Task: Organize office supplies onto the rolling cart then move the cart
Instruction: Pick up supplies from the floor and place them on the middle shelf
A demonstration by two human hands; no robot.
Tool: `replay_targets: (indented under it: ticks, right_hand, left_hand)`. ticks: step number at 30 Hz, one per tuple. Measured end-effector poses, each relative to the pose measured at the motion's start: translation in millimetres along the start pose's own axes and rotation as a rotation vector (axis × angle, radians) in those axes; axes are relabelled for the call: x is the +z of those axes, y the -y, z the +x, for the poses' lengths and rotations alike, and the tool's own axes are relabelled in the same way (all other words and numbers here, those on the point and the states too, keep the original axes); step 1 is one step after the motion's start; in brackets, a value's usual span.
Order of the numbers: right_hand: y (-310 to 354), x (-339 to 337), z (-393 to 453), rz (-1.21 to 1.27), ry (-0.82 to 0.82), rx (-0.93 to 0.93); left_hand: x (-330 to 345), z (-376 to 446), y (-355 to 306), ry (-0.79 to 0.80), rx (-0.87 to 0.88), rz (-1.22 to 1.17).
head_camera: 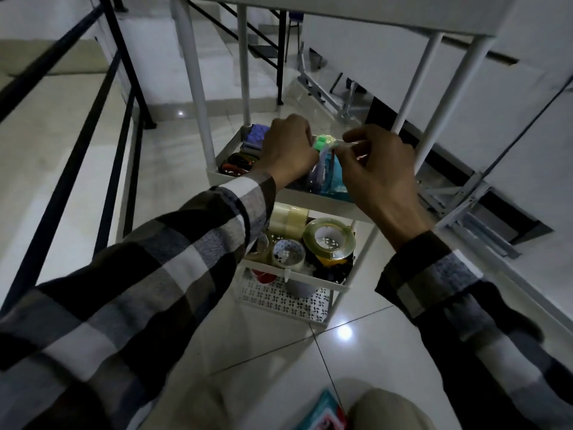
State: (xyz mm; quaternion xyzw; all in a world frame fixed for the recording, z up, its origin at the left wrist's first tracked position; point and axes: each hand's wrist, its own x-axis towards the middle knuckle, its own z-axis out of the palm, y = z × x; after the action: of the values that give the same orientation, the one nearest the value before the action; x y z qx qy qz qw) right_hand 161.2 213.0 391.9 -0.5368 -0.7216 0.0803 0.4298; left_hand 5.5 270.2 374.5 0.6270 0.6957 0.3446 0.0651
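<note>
Both hands work above the cart's (217, 175) middle shelf in the head view. The left hand (286, 150) curls its fingers round a small green item (322, 142) in clear wrap, and the right hand (376, 169) pinches the wrap's other end between thumb and fingertips; what the item is cannot be told in the dim light. It hangs just above a blue packet (336, 184) and pale bags already on that shelf, beside dark items and a purple pad (259, 133) at the far left corner. Tape rolls (328, 240) fill the shelf below; a cup (299, 287) stands on the bottom one. Another packet (322, 412) lies on the floor near the knee.

The step looks like setting the green item down among the packets. It would go best lowered into the gap beside the blue packet, with one hand letting go only once it rests flat, so nothing tips over the low rim. The floor packet likely remains to be loaded before the cart is rolled.
</note>
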Motion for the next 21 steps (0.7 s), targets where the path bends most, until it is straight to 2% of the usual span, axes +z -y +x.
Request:
replay_targets:
  ticks: [5, 9, 11, 16, 21]
  right_hand:
    - [-7, 1, -7, 0.000, 0.012, -0.037]
    - [-11, -1, -10, 0.004, -0.014, -0.067]
    - [-13, -2, -11, 0.003, 0.001, -0.074]
    - [-13, -8, -26, 0.072, 0.022, -0.119]
    - [-28, -9, -76, 0.117, 0.080, -0.146]
  left_hand:
    - [9, -4, -11, 0.068, 0.064, 0.207]
    - [12, -6, -13, 0.015, 0.102, 0.305]
    - [11, -5, -10, 0.017, 0.118, 0.284]
    - [0, -11, -3, 0.164, 0.167, 0.158]
    - [-17, -60, -4, -0.108, 0.278, -0.023]
